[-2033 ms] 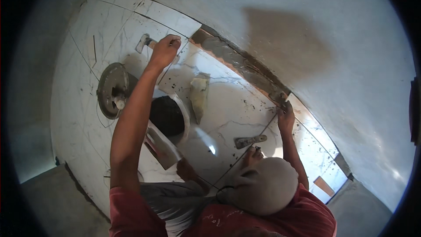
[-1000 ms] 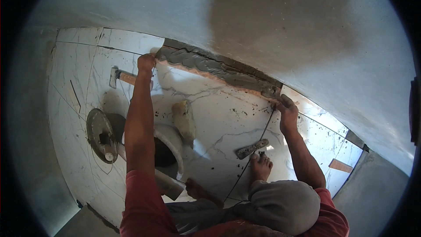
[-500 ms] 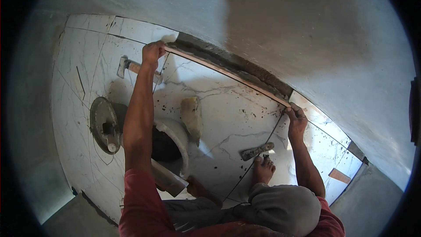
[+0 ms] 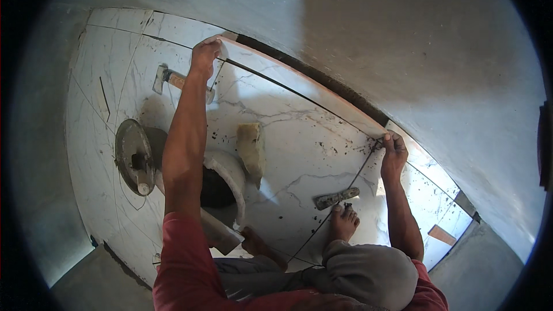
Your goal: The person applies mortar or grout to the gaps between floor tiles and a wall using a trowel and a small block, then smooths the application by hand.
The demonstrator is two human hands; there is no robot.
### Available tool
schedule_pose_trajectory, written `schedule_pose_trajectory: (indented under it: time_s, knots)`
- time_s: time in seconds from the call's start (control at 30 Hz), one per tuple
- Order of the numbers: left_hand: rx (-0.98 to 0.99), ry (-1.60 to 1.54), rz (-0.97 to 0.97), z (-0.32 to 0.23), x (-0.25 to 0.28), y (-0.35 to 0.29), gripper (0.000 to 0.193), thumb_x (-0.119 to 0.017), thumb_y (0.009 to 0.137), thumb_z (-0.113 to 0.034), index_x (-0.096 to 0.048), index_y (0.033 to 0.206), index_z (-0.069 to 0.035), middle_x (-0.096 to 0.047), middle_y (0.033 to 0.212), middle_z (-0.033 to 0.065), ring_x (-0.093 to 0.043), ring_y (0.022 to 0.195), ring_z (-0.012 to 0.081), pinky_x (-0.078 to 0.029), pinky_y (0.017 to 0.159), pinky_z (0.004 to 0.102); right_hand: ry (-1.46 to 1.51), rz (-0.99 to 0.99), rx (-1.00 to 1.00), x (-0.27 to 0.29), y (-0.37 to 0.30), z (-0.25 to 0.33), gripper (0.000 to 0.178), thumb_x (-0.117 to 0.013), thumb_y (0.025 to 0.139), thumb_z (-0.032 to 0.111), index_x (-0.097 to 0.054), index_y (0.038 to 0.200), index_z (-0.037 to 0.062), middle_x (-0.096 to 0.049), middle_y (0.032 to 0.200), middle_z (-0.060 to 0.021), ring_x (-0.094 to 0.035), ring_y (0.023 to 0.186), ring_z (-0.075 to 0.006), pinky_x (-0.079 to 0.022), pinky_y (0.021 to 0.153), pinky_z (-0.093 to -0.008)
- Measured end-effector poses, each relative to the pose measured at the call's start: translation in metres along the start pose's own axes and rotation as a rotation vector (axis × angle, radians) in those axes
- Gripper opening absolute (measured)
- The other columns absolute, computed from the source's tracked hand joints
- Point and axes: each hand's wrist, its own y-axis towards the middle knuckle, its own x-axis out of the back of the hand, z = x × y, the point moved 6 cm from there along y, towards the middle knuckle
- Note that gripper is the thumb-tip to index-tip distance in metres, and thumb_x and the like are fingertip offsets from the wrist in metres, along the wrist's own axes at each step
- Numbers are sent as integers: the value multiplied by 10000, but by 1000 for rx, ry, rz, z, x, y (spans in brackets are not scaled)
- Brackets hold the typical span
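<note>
Since half a second ago, the tile strip [image 4: 296, 83] has turned: it then stood nearly edge-on to the view, and now its pale face lies open along the channel at the foot of the wall [image 4: 397, 40]. The left hand [image 4: 205, 56] has its fingers curled around the far left end, while the right hand [image 4: 394, 155] pinches the opposite end with thumb and fingers. Holding a long, thin piece by both ends probably keeps it level and spreads its weight, and leaves its middle free. The strip sits between the hands, with a dark gap on its wall side and a dark line between it and the large floor tile [image 4: 311, 138]; its underside is hidden, so I cannot tell whether it touches the mortar. The hammer [image 4: 175, 80] lies near the left forearm, the bucket [image 4: 237, 181] stands just right of that arm, and a yellowish block [image 4: 250, 150] rests beside it. The scraper [image 4: 337, 198] lies by the toes of the bare foot [image 4: 344, 223], seemingly put down within reach so that both hands can hold the strip.
</note>
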Motion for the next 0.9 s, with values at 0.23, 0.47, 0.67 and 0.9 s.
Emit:
schedule_pose_trajectory:
  time_s: [0.23,0.47,0.67,0.9]
  knots:
    - [26,161,-100,13,-5,9,282,-584,839,-134,-636,1104,-52,-610,891,1,-523,762,62,-384,675,196,-12,12,-91,-1,19,-11,224,-600,887,211,-624,942,-5,-593,776,-16,-501,720,-92,-400,681,-231]
    - [-186,281,-133,34,5,38,220,-590,808,-105,-644,987,11,-636,861,69,-569,766,132,-450,726,256,-7,8,-138,-2,32,-12,217,-626,865,206,-639,918,-3,-590,743,-12,-502,664,-82,-405,623,-232]
    - [-212,508,-117,25,-1,39,206,-542,835,-63,-632,1009,0,-614,851,34,-540,752,106,-437,699,238,-52,42,-162,-2,38,-11,241,-626,862,219,-646,900,-19,-593,694,-28,-508,606,-96,-421,577,-253]
    - [-153,465,-25,26,8,44,225,-514,832,-58,-634,1007,16,-607,812,21,-527,706,92,-435,646,246,-133,-35,-113,-5,36,-9,250,-620,863,226,-644,858,-23,-596,685,-44,-518,602,-112,-430,577,-259]
